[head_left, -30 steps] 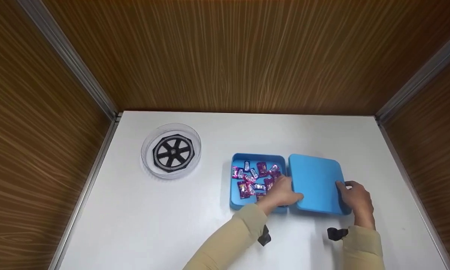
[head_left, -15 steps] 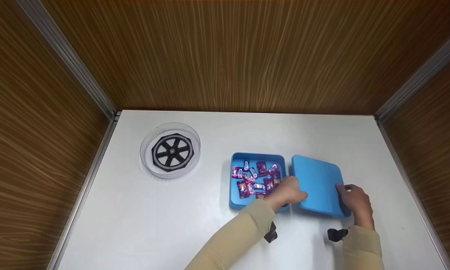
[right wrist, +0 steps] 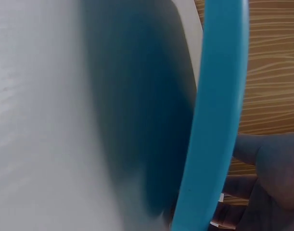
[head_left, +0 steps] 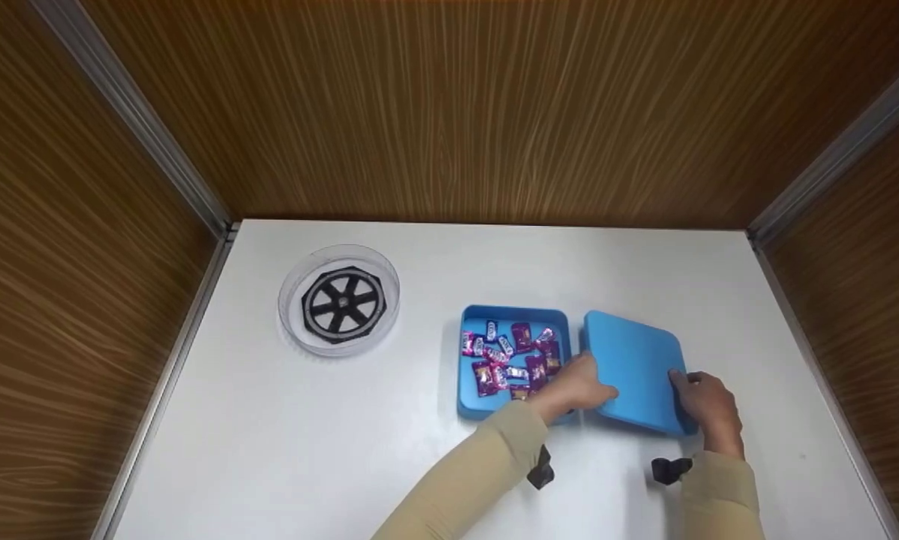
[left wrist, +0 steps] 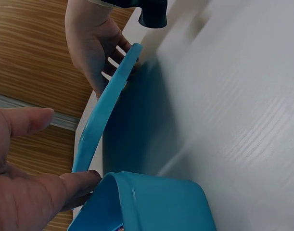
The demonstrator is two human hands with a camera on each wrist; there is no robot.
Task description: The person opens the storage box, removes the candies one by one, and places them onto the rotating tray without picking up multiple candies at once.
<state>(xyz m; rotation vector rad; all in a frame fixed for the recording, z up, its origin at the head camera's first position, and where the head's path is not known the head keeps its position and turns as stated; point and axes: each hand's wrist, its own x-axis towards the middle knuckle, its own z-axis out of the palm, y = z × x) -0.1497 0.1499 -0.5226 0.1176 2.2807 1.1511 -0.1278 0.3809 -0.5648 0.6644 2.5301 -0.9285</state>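
An uncovered blue box [head_left: 473,403] holds several small wrapped candies [head_left: 521,337] in purple and pink. To its right is the matching blue lid [head_left: 633,364], tilted, with a dark shadow beneath it on the table. My right hand [head_left: 708,405] grips the lid's right edge, thumb on top and fingers underneath. At the lid's left edge is my left hand [head_left: 573,384], its fingers in the gap beside the box wall. In the left wrist view, the left thumb stands apart from the lid [left wrist: 106,108] and the fingertips [left wrist: 86,182] are right at its end.
A clear round dish [head_left: 288,315] stands at the back left of the white table [head_left: 329,450], with a black spoked wheel-like piece [head_left: 344,302] in it. Wood-grain panels [head_left: 449,112] close off the back and sides. A black wrist device [head_left: 671,470] sits by the right sleeve.
The lid's left edge has shifted slightly right, away from the box, and the lid tilts more. My left hand has moved right with it, while my right hand keeps its grip.
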